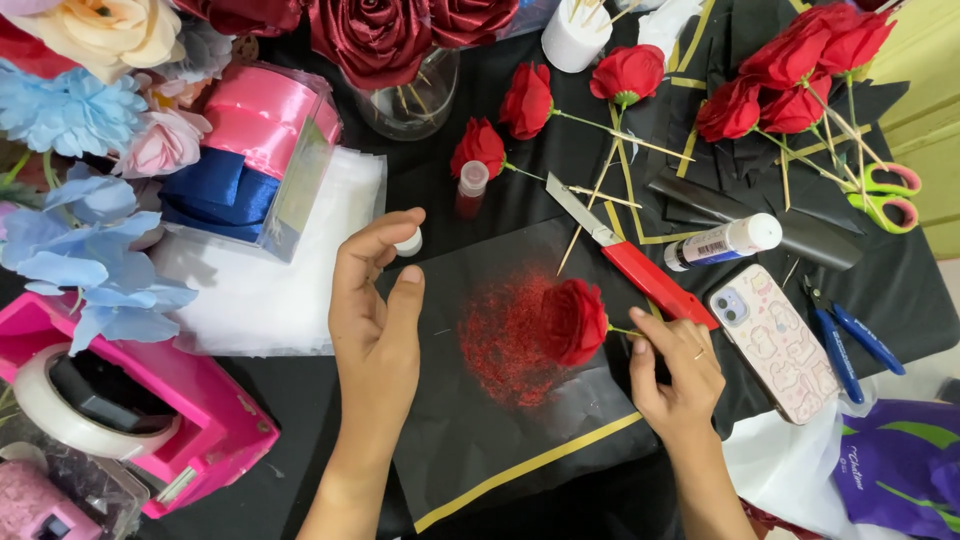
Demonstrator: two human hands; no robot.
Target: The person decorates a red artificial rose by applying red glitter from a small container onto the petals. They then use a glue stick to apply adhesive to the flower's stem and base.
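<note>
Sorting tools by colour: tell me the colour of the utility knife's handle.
Red, on the utility knife with grey metal blade; head view.

So label-wise there's a white glue bottle (727, 242) lying on its side right of centre, with a blue-and-white barcode label (708, 248). Bottom right corner has a purple plastic bag (903, 465) with white lettering and green streaks. No screens showing.

left hand (375, 300) raised (fingers pinched), right hand (675, 365) pinching
</note>
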